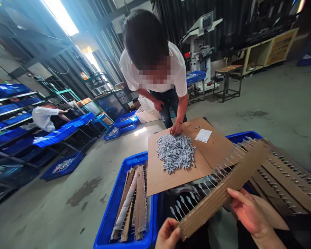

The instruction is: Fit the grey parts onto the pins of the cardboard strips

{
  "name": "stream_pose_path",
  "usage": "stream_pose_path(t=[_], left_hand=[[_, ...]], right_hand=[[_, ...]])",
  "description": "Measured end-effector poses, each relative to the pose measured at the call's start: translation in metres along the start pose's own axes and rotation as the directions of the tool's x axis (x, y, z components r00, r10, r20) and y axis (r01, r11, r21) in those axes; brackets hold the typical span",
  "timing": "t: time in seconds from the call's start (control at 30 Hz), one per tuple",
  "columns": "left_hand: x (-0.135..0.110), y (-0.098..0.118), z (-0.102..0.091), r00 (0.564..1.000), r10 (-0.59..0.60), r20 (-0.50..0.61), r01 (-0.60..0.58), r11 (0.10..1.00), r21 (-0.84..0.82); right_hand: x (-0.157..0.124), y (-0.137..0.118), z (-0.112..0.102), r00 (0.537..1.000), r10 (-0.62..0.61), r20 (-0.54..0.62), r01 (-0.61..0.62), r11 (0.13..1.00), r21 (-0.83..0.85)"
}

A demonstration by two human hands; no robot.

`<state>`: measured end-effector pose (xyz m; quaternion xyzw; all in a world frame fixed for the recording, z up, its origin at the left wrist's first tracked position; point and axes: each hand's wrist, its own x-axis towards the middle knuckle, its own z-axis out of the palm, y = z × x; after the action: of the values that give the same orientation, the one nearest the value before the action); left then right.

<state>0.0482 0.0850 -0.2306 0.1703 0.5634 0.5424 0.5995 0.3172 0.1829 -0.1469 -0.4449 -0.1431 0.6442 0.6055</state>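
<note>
A long cardboard strip [223, 190] slants across the front, a row of thin pins with small grey tips [188, 200] standing out from its far edge. My left hand [168, 233] pinches its lower left end between thumb and fingers. Toward the middle of the strip, my right hand [248, 211] grips the near edge, thumb on the face. Beyond the strip lies a heap of small grey pieces [175, 152] on a flat cardboard sheet [155, 183]. A co-worker's hand [176, 128] touches the far side of that heap.
A blue crate [106, 221] with cardboard strips stands at left. More pin-lined strips [287, 169] lie at right, over another blue crate [245, 136]. A paper slip [203, 135] rests on the sheet. The co-worker [155, 65] leans in opposite; a stool [228, 81] stands behind.
</note>
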Motion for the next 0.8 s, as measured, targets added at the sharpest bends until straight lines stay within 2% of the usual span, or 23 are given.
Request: stream_pose_path(t=[0.07, 0.13, 0.23, 0.37, 0.43, 0.5, 0.57, 0.63, 0.7, 0.8], left_hand=[[0.006, 0.019, -0.001, 0.993, 0.115, -0.018, -0.114, 0.993, 0.036], [0.013, 0.034, 0.002, 0.982, 0.18, -0.062, -0.178, 0.983, 0.039], [0.022, 0.045, 0.004, 0.972, 0.151, -0.178, -0.167, 0.983, -0.079], [0.032, 0.064, -0.008, 0.949, 0.065, -0.307, -0.151, 0.953, -0.264], [0.028, 0.087, -0.015, 0.927, 0.089, -0.363, -0.184, 0.954, -0.236], [0.013, 0.118, -0.01, 0.905, 0.18, -0.386, -0.238, 0.965, -0.108], [-0.01, 0.151, 0.009, 0.896, 0.336, -0.291, -0.324, 0.942, 0.092], [-0.033, 0.179, 0.041, 0.883, 0.442, -0.158, -0.385, 0.875, 0.293], [-0.05, 0.196, 0.077, 0.89, 0.455, 0.023, -0.42, 0.799, 0.431], [-0.058, 0.2, 0.12, 0.843, 0.435, 0.315, -0.535, 0.621, 0.573]], right_hand=[[0.001, -0.001, -0.004, 0.999, 0.007, 0.044, -0.006, 1.0, -0.022], [0.0, -0.002, -0.005, 0.994, 0.016, 0.106, -0.013, 0.999, -0.03], [-0.007, -0.008, 0.007, 0.986, 0.003, 0.168, -0.005, 1.0, 0.009], [-0.021, -0.023, 0.028, 0.99, -0.013, 0.14, 0.003, 0.997, 0.072], [-0.026, -0.027, 0.032, 0.994, -0.011, 0.112, 0.007, 0.999, 0.038], [-0.029, -0.027, 0.03, 0.993, 0.013, 0.117, -0.009, 0.999, -0.032], [-0.031, -0.021, 0.026, 0.991, 0.034, 0.133, -0.022, 0.996, -0.09], [-0.034, -0.012, 0.024, 0.987, 0.054, 0.153, -0.036, 0.992, -0.121], [-0.038, -0.002, 0.023, 0.982, 0.084, 0.169, -0.062, 0.989, -0.132], [-0.046, 0.01, 0.024, 0.976, 0.12, 0.182, -0.096, 0.986, -0.135]])
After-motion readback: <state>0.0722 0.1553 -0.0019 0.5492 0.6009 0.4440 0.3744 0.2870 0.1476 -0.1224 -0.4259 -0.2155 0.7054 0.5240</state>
